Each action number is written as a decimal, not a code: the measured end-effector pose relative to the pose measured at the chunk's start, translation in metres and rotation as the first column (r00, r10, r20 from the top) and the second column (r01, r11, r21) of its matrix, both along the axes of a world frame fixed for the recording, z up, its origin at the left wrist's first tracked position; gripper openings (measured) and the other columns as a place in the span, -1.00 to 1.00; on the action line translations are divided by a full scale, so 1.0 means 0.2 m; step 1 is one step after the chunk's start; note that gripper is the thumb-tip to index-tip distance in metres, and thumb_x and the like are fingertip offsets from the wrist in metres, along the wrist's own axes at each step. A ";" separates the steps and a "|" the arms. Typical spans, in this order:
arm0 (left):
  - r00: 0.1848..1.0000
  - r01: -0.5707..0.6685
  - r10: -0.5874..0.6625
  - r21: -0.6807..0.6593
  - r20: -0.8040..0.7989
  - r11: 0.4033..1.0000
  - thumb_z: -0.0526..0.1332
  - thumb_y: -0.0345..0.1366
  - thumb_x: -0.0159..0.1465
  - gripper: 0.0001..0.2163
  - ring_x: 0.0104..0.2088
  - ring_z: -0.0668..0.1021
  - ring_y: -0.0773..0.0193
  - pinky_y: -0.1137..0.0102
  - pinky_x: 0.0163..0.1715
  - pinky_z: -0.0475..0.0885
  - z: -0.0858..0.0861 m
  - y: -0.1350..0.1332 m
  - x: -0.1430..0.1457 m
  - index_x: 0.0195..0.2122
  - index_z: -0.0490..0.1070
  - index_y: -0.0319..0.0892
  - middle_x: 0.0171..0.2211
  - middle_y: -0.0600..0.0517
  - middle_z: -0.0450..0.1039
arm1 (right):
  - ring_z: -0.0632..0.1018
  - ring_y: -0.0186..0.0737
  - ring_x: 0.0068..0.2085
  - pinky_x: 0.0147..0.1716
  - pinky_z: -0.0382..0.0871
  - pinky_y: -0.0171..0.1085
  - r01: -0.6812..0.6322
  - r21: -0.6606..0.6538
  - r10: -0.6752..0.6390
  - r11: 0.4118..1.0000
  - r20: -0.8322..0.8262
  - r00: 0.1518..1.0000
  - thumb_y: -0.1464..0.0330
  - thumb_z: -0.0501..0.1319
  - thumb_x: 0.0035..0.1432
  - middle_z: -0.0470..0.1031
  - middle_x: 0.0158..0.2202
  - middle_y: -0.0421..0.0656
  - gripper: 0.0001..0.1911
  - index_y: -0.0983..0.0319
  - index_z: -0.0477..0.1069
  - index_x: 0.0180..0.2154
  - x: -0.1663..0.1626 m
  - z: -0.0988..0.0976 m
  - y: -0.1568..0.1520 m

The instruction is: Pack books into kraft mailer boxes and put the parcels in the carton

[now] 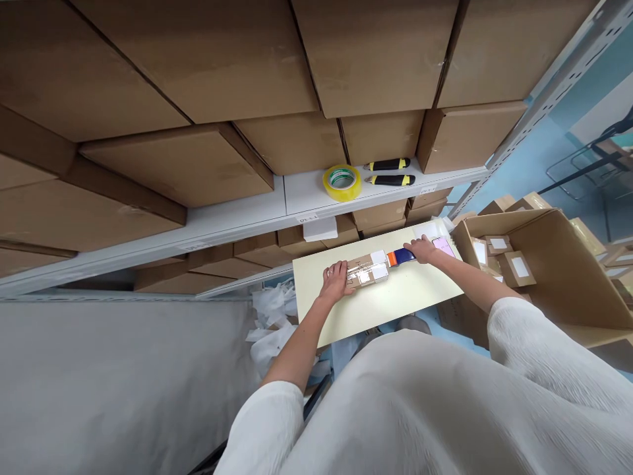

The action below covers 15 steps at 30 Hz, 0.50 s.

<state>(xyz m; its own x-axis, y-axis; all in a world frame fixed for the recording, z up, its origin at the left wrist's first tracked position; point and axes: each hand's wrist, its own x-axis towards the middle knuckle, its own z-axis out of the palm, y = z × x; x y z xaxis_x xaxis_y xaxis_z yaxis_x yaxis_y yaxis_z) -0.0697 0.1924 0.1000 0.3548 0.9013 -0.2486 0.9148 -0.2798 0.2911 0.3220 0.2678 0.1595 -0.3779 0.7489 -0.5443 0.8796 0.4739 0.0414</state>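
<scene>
A small, long cardboard box (363, 270) lies on the pale yellow board (326, 316). Shiny clear tape and white labels show on its top. My left hand (336, 280) rests over the box's left end, fingers spread across it. At the other end, my right hand (421, 249) is closed around a blue and orange handheld tool (401, 256), whose orange tip reaches the box's right edge. The tool's exact kind is too small to make out. Beside my right hand lies a phone (444, 247) with a pink screen.
Large cartons (376, 53) fill the shelf above. On its edge sit a tape roll (342, 182) and two black-and-yellow utility knives (390, 180). An open carton (583, 277) with small labelled boxes stands right. Crumpled white wrapping (271, 323) lies left of the board.
</scene>
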 end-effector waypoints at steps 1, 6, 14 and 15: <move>1.000 -0.008 0.008 -0.006 0.000 1.000 0.48 -0.12 0.12 0.02 0.41 0.29 -0.29 -0.08 0.44 0.11 0.00 0.00 0.01 0.54 0.00 -0.11 0.45 -0.32 0.20 | 0.58 0.18 0.05 0.21 0.04 0.04 0.015 -0.013 -0.015 1.000 -0.007 1.000 0.38 0.30 0.23 0.58 0.07 0.18 -0.39 0.22 0.35 0.30 -0.01 0.00 0.01; 0.999 -0.038 0.038 -0.030 -0.002 0.999 0.50 -0.12 0.10 0.03 0.40 0.28 -0.30 -0.05 0.39 0.20 0.00 0.00 0.03 0.53 0.02 -0.11 0.45 -0.31 0.19 | 0.61 0.18 0.03 0.24 0.06 0.11 -0.009 -0.051 0.012 0.999 0.061 0.998 0.22 0.36 0.24 0.63 0.01 0.15 -0.42 0.21 0.42 0.25 -0.12 -0.03 0.07; 0.999 -0.047 0.047 -0.032 -0.007 0.998 0.50 -0.11 0.11 0.01 0.40 0.29 -0.31 -0.05 0.36 0.23 0.00 -0.02 0.04 0.53 0.05 -0.09 0.46 -0.31 0.19 | 0.63 0.17 0.04 0.24 0.12 0.09 -0.029 -0.136 0.045 0.990 0.121 0.992 0.34 0.48 0.04 0.66 -0.05 0.11 -0.55 0.24 0.58 0.01 -0.23 -0.10 0.02; 0.999 -0.050 0.050 -0.034 -0.004 0.998 0.50 -0.11 0.11 0.01 0.40 0.29 -0.30 -0.05 0.36 0.23 0.00 -0.01 0.04 0.53 0.04 -0.09 0.46 -0.31 0.18 | 0.63 0.18 0.04 0.24 0.14 0.09 -0.014 -0.128 0.026 0.992 0.092 0.995 0.29 0.50 0.03 0.66 -0.04 0.11 -0.51 0.24 0.57 0.02 -0.21 -0.09 0.03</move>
